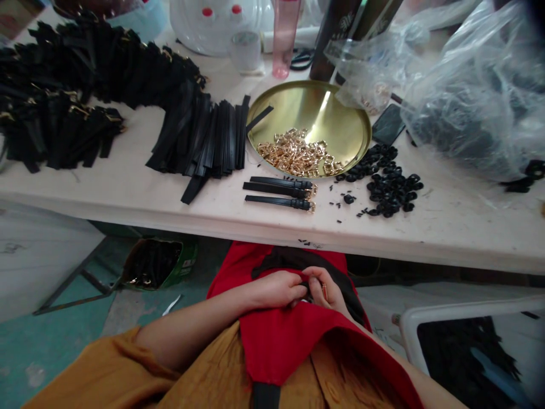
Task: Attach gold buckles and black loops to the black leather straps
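Over the red apron in my lap, my left hand (283, 288) is closed with its fingertips on something small and black. My right hand (327, 292) meets it, fingers curled, with a gold buckle (325, 291) showing between them. A black strap (305, 288) seems to run between the hands, mostly hidden by the fingers. On the table edge ahead lie three black straps (276, 187) with gold buckles at their right ends. Behind them a round gold tray (353, 136) holds a heap of gold buckles (298, 153). Small black loops (394, 190) are piled to its right.
Loose straps (204, 133) and bundles of buckled straps (97, 62) cover the left of the table. Plastic bags (477, 108), a phone (388, 124), a pink bottle (284, 40) and scissors (302, 59) stand or lie further back. A white bin (409, 335) is at lower right.
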### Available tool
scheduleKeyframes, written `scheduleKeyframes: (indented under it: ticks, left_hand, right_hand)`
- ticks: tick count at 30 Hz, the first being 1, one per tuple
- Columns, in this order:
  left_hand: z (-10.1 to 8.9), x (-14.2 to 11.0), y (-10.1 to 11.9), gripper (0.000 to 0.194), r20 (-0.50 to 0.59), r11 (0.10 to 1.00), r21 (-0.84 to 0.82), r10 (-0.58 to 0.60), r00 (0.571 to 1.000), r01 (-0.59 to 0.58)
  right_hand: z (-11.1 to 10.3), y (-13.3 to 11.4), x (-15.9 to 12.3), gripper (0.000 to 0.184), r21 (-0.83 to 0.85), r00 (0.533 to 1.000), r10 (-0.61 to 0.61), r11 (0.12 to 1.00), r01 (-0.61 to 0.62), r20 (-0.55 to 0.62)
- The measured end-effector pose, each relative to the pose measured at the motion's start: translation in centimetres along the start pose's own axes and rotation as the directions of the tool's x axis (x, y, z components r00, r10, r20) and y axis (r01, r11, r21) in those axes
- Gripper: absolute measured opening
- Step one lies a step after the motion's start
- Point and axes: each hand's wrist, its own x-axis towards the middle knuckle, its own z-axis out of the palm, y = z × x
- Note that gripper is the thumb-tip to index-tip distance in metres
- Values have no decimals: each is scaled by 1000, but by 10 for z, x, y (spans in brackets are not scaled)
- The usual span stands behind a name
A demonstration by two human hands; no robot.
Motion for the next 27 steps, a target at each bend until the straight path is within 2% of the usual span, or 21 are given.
scheduleKeyframes:
  ticks: [3, 5, 6, 7, 9, 10, 11, 14, 17, 20, 23, 25, 27]
  left_hand:
    - [-8, -6, 4, 26, 61, 990, -137, -13, 998, 21]
    - [-12, -10, 6, 27, 71, 986, -162, -33, 997, 45]
    - [-13, -12, 6, 27, 64, 988, -149, -39, 997, 49]
    - [-13, -14, 6, 25, 54, 991, -127, -39, 998, 46]
    - [-11, -17, 4, 21, 30, 996, -91, -23, 999, 25]
    - [-10, -18, 2, 20, 13, 996, -86, -12, 1000, 13]
    - [-9, -19, 0, 20, -9, 996, -91, -2, 1000, 1]
    - [-5, -22, -4, 24, -97, 986, -167, -13, 995, -4]
    - [-3, -25, -2, 30, -129, 956, -295, -32, 991, -8]
    - [-2, -28, 3, 29, -109, 914, -406, -69, 992, 19]
    - [-7, -29, 7, 22, -112, 903, -425, -117, 987, 59]
    - [-18, -29, 11, 19, -146, 927, -373, -104, 984, 43]
    - [-37, -27, 17, 21, -193, 971, -236, -19, 981, -28]
  right_hand:
    - [-8, -5, 5, 23, -24, 1000, 7, 1000, -6, 23]
    - [-17, -7, 10, 26, -98, 988, -127, 986, 135, 85]
    - [-22, -9, 13, 30, -160, 959, -249, 950, 269, 135]
    - [-26, -11, 16, 35, -227, 903, -384, 878, 422, 193]
    - [-30, -15, 20, 42, -347, 746, -589, 660, 666, 311]
    - [-30, -17, 22, 43, -393, 678, -644, 556, 733, 354]
    - [-28, -19, 24, 43, -435, 632, -678, 474, 766, 375]
    - [-20, -24, 29, 44, -523, 561, -729, 324, 788, 393]
    - [-13, -24, 31, 44, -526, 495, -777, 253, 812, 390]
    - [-12, -24, 29, 41, -513, 486, -781, 253, 820, 392]
    - [-14, -31, 30, 40, -549, 533, -749, 273, 790, 395]
    - [-18, -41, 36, 40, -576, 556, -732, 275, 770, 393]
    - [-24, -53, 51, 39, -598, 574, -717, 273, 754, 396]
